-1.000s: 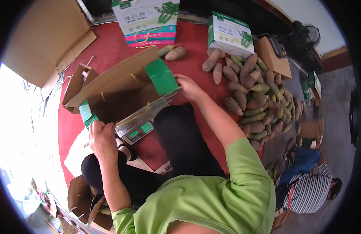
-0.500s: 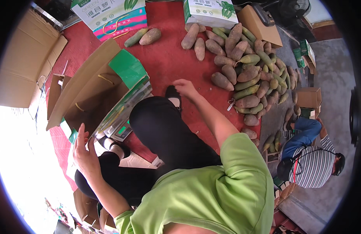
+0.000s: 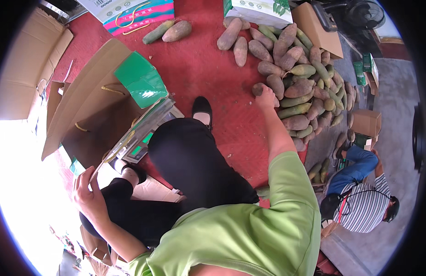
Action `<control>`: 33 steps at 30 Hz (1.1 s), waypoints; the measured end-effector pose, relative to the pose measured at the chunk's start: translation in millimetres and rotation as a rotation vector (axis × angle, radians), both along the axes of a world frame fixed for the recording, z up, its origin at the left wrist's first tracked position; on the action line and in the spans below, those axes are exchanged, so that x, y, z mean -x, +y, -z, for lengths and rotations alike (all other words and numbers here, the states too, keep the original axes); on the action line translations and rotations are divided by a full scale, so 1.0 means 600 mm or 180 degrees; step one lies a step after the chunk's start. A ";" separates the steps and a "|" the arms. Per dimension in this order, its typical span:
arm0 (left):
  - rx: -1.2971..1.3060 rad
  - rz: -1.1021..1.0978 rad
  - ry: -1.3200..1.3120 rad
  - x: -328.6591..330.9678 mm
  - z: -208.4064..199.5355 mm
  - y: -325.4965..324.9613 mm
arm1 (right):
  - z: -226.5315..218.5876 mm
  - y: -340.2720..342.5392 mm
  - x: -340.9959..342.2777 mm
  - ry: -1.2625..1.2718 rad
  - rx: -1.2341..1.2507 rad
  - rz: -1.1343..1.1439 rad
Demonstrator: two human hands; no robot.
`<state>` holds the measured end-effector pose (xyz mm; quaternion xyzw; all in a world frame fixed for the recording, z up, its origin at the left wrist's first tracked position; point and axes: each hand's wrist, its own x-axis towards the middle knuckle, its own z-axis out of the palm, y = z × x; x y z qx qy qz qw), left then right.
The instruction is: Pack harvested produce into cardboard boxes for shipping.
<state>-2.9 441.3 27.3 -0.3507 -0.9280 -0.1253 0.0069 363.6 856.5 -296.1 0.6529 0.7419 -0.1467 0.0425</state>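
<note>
My right hand [image 3: 266, 98] is closed on a brownish radish [image 3: 257, 89] at the left edge of a large heap of radishes [image 3: 299, 88], long and rounded, green or earthy brown. My left hand [image 3: 90, 197] pinches the near edge of an open gift box [image 3: 95, 133], its fingers curled at a flap. The box is bare brown cardboard inside, with yellow cord handles and a green flap [image 3: 141, 79]. It rests tilted on a scale [image 3: 138, 146] with lit green displays.
Two radishes [image 3: 177, 31] lie apart near a striped bag [image 3: 141, 17] at the top. A white-green box [image 3: 261, 11] stands behind the heap. Large cardboard [image 3: 24, 69] leans at left. A person in a striped shirt [image 3: 364, 207] bends at right. My feet flank the scale.
My right hand has moved right from beside my foot to the heap and closed on a radish. My left hand has shifted slightly down and left, its fingers curling in at the box edge.
</note>
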 end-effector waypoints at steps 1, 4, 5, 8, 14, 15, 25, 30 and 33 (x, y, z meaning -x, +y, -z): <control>0.0022 -0.0013 -0.0011 -0.001 0.000 0.001 | 0.004 0.008 -0.006 -0.0066 0.0102 0.0004; -0.0020 -0.0090 -0.0033 -0.002 0.002 0.002 | 0.028 0.020 -0.042 -0.0116 -0.0077 -0.0330; -0.0012 -0.0076 -0.0061 -0.001 0.004 0.005 | 0.041 0.019 -0.058 -0.0144 -0.0068 -0.0317; -0.0063 0.0006 -0.0057 0.003 0.005 0.004 | 0.061 -0.006 -0.079 -0.0139 -0.0032 -0.0492; -0.0070 0.0117 -0.0070 0.006 0.006 0.003 | 0.009 -0.189 -0.080 -0.0519 -0.0011 -0.1232; -0.0059 0.0110 -0.0064 0.005 0.004 0.003 | -0.013 -0.193 -0.074 -0.0485 0.0205 -0.1356; 0.0094 -0.0184 -0.0259 -0.007 -0.012 0.012 | 0.027 -0.167 -0.113 -0.1092 0.0736 -0.1383; 0.0136 0.0010 -0.0150 -0.007 -0.014 0.007 | 0.008 -0.203 -0.090 -0.1202 0.0568 -0.1575; 0.0146 0.0101 -0.0143 -0.006 -0.019 0.005 | 0.000 -0.202 -0.063 -0.1408 0.0799 -0.1489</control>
